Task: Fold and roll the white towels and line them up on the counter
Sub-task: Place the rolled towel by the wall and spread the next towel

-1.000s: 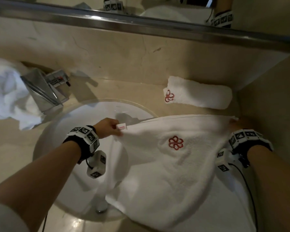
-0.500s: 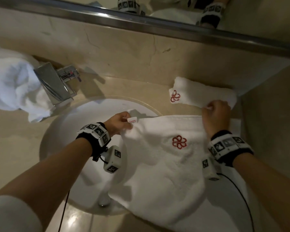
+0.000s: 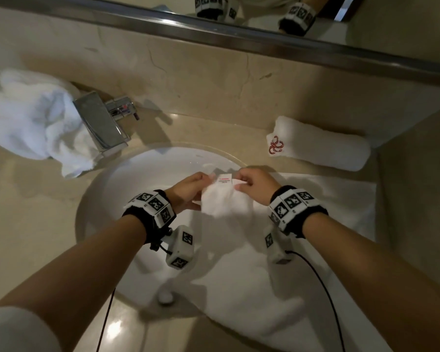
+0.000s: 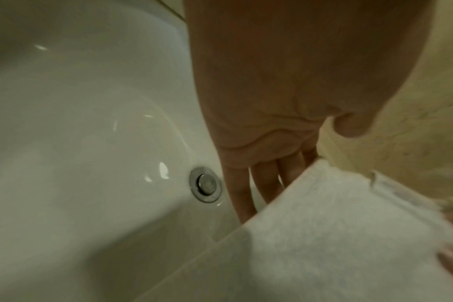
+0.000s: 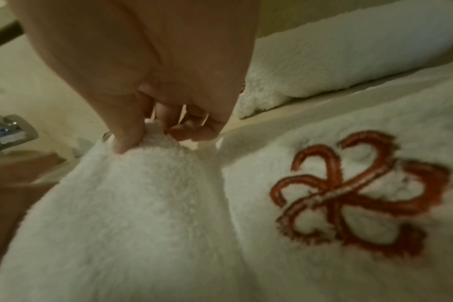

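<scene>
Item, nearest: white terry towel with red embroidered emblem, draping over the white sink basin and counter; we are pinching its two top corners together, left hand and right hand meeting. We are matching edges squarely before creasing. Beyond: finished rolled white towel against the wall.

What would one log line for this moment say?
step: folding | left hand: pinching towel corner | right hand: pinching opposite corner | rolled towel: on counter
</scene>
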Demonstrator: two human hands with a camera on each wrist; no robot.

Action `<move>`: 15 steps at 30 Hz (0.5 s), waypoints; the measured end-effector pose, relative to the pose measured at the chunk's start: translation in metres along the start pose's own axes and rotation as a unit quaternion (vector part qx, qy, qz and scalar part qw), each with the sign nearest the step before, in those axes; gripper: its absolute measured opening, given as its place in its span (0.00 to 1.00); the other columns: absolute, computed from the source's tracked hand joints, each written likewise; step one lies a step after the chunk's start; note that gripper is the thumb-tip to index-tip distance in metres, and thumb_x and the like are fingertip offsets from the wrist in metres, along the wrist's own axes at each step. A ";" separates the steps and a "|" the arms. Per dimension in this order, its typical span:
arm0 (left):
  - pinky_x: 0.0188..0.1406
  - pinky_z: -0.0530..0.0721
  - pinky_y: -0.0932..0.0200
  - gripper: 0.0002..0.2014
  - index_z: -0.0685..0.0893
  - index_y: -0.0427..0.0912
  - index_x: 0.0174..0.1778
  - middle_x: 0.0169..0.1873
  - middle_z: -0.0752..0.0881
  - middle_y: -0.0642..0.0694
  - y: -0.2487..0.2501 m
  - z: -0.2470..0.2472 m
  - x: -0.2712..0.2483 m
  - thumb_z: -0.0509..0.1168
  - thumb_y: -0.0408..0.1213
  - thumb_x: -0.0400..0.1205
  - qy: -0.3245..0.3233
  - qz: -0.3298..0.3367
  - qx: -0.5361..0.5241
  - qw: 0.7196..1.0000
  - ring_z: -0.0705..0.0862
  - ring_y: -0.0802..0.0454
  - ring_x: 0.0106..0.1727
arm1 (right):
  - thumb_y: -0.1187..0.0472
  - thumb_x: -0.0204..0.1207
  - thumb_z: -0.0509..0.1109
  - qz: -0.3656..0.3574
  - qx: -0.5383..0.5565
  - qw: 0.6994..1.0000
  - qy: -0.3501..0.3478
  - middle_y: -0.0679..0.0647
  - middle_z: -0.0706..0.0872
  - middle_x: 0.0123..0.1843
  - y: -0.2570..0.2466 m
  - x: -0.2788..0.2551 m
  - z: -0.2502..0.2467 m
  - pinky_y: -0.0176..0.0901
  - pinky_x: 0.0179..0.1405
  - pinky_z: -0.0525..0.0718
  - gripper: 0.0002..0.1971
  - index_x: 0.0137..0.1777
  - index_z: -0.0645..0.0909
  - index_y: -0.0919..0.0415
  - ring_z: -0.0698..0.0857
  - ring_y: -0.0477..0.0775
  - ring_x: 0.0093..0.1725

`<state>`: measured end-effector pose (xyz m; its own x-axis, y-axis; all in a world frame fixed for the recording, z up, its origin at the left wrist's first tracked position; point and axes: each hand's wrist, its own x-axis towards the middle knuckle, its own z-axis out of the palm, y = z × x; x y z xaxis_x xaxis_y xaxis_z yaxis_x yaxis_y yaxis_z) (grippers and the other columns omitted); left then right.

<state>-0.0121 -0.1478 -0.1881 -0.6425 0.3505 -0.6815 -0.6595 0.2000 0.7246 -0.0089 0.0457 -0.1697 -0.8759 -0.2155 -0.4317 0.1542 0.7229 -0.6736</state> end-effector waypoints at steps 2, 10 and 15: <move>0.42 0.81 0.54 0.19 0.78 0.45 0.49 0.38 0.82 0.44 -0.008 0.001 0.005 0.47 0.52 0.87 0.001 -0.034 -0.052 0.998 0.81 0.46 0.41 | 0.67 0.77 0.68 -0.015 0.025 0.999 0.022 0.49 0.80 0.40 0.002 -0.004 -0.004 0.41 0.47 0.76 0.07 0.44 0.77 0.54 0.79 0.51 0.44; 0.44 0.88 0.59 0.20 0.80 0.40 0.61 0.39 0.86 0.47 -0.013 0.011 0.009 0.65 0.18 0.76 -0.094 -0.014 0.016 0.995 0.86 0.51 0.41 | 0.71 0.78 0.64 -0.050 0.060 0.996 0.052 0.68 0.83 0.47 0.007 -0.016 -0.016 0.45 0.45 0.76 0.11 0.42 0.79 0.53 0.78 0.59 0.43; 0.35 0.75 0.72 0.12 0.82 0.44 0.38 0.32 0.81 0.50 -0.005 0.026 0.013 0.68 0.20 0.74 -0.001 0.103 0.117 0.988 0.80 0.66 0.29 | 0.74 0.77 0.63 -0.050 0.098 0.993 0.038 0.49 0.82 0.42 0.002 -0.020 -0.016 0.40 0.49 0.76 0.19 0.35 0.78 0.47 0.80 0.51 0.46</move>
<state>-0.0066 -0.1202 -0.1981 -0.7532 0.4073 -0.5165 -0.4064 0.3293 0.8523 0.0019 0.0616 -0.1527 -0.9220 -0.2238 -0.3160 0.1452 0.5569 -0.8178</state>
